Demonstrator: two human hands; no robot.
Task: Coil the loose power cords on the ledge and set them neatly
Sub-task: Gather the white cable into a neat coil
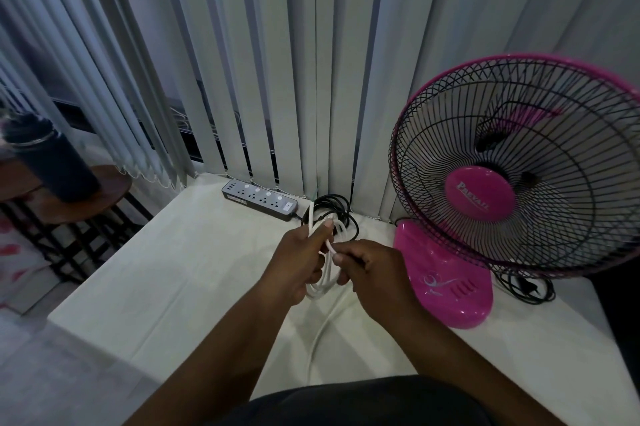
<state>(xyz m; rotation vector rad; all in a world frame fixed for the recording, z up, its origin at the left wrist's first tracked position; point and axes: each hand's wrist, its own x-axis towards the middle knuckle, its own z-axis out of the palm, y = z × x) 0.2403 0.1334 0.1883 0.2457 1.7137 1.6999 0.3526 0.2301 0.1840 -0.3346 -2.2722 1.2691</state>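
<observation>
Holding the white cord (pixel 323 282) above the ledge (pixel 194 273), we note the left hand (pixel 298 263) clenched round the gathered loops — keeping them together — while the right hand (pixel 369 275) pinches the free strand to feed another turn.

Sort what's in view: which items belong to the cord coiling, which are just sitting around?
Job:
white cord, held by both hands, left, right
black cord, coiled by the power strip
fan cord
ledge

Bystanders:
pink fan
dark bottle
blinds
</observation>
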